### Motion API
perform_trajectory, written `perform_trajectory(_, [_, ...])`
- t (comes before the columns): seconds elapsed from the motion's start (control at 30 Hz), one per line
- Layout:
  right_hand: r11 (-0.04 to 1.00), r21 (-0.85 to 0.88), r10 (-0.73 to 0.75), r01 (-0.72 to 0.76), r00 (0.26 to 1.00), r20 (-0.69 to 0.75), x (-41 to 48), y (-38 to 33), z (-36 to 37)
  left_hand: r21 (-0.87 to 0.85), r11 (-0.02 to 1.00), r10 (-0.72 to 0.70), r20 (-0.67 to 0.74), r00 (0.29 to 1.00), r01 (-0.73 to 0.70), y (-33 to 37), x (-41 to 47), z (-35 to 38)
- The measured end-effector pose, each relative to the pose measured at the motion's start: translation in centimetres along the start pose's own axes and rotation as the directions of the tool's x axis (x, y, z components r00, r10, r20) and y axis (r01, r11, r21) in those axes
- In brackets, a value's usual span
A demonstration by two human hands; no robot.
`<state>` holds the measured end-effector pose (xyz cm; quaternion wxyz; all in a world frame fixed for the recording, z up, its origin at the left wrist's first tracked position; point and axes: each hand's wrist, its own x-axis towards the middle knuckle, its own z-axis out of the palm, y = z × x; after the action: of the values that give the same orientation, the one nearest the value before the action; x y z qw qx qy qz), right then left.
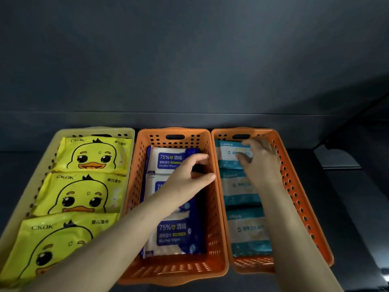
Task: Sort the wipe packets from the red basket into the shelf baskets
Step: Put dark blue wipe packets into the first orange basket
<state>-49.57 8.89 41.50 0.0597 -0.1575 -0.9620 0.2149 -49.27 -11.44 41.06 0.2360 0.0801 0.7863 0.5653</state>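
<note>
Three baskets sit side by side on a dark shelf (347, 207), filling the lower half of the frame. The pale yellow basket (45, 169) at lower left holds three yellow duck packets (84, 194). The middle orange basket (212, 218) holds blue-and-white alcohol wipe packets (172, 234) (three, as far as can be seen, the centre one mostly under your forearm). The right orange basket (294, 186) holds three teal packets (246, 230).

In every basket the packets lie in an overlapping row from the far wall toward the bottom of the frame. Each has its long axis across the basket, left to right, with the printed face up and the top edge toward the upper frame.

Your left hand (185, 180) hovers over the middle orange basket near its right wall, thumb and forefinger spread apart with nothing between them. Your right hand (261, 163) reaches into the far end of the right orange basket, onto the far teal packet (227, 157) by the back wall. Its fingers bend onto the packet's face and the thumb lies along the top edge, but blur hides whether they clamp it.
</note>
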Motion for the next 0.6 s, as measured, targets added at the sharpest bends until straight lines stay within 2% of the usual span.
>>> perform_trajectory(0.17, [1.000,-0.017,-0.019,0.018,1.000,-0.004,-0.1,-0.2,0.0,0.078,0.996,0.054,-0.018,0.998,-0.053,-0.1,0.0,0.0])
perform_trajectory(0.2, [0.999,-0.012,-0.033,0.032,0.999,-0.001,-0.2,-0.2,-0.2,0.167,0.981,0.110,-0.048,0.993,-0.101,0.1,-0.2,-0.1])
perform_trajectory(0.27, [0.999,0.006,-0.050,0.050,0.999,0.005,-0.9,-0.5,-1.2,0.410,0.883,0.297,-0.113,0.948,-0.227,0.4,-1.1,-0.3])
perform_trajectory(0.33, [0.999,0.013,-0.052,0.053,0.998,-0.021,-2.6,-1.3,-2.6,0.543,0.786,0.423,-0.121,0.898,-0.297,0.8,-2.3,-0.7])
perform_trajectory(0.5, [0.989,0.005,-0.144,0.147,0.979,-0.145,-11.8,-3.4,-5.1,0.642,0.680,0.502,-0.056,0.863,-0.354,1.0,-7.5,-3.2])
perform_trajectory(0.6, [0.981,0.069,-0.160,0.180,0.959,-0.232,-19.4,-4.3,-4.9,0.625,0.679,0.531,-0.056,0.845,-0.385,-0.3,-13.5,-4.8])
